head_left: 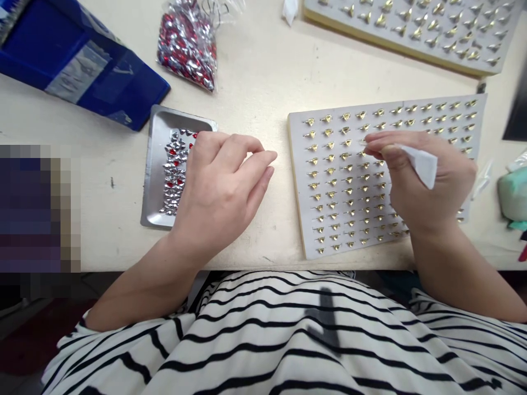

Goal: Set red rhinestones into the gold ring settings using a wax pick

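Observation:
My right hand (432,170) is over a pale foam board (296,181) set with rows of gold-coloured rings (349,190). Its fingers pinch a slim tool with a white, paper-like end (424,164), and the tool's tip is close to one of the rings. My left hand (226,186) hangs between this board and a grey metal tray (154,181), covering the tray's right side. Its thumb and index fingertips are close together; anything between them is too small to make out. Silver and red pointed stones (175,175) lie in the tray.
At the back left stand a blue box (119,82) and a clear bag of red and silver stones (187,46). Another ring board (395,41) lies at the back right. A pale green bundle (513,192) is at the right edge. The table's front edge touches my striped shirt.

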The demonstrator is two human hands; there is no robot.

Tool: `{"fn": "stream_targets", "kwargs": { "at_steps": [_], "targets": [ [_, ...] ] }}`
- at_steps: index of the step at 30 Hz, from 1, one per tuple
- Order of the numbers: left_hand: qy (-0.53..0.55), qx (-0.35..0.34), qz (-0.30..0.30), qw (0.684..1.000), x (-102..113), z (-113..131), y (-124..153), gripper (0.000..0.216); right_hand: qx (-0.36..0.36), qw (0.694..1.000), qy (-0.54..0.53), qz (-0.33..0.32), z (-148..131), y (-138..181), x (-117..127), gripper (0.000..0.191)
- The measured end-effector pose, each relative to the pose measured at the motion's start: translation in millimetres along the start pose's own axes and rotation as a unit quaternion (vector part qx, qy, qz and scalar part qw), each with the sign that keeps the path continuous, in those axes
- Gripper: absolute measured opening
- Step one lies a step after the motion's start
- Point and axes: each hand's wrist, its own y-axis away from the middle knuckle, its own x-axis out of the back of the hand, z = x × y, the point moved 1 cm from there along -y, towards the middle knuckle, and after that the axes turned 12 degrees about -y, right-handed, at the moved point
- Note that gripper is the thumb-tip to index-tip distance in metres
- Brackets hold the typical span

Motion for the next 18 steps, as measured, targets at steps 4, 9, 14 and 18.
{"fn": "stream_targets", "kwargs": {
  "at_steps": [4, 9, 14, 18],
  "targets": [
    [0.000, 0.000, 0.001, 1.000, 0.3, 0.2, -0.1, 0.029, -0.002, 1.000, 0.007, -0.009, 1.2, -1.6, -1.5, 0.020],
    [0.001, 0.004, 0.003, 1.000, -0.2, -0.1, -0.4, 0.028, -0.005, 1.000, 0.010, -0.020, 3.5, -2.2, -2.5, 0.019],
    [-0.020, -0.001, -0.002, 1.000, 0.9, 0.3, -0.7, 0.028, 0.010, 0.999, 0.023, -0.027, 5.2, -0.3, -1.5, 0.020],
    [-0.026, -0.003, 0.000, 1.000, 0.7, 0.1, -0.7, 0.026, 0.009, 0.999, 0.023, -0.026, 2.7, 2.3, 0.4, 0.021]
  ]
}}
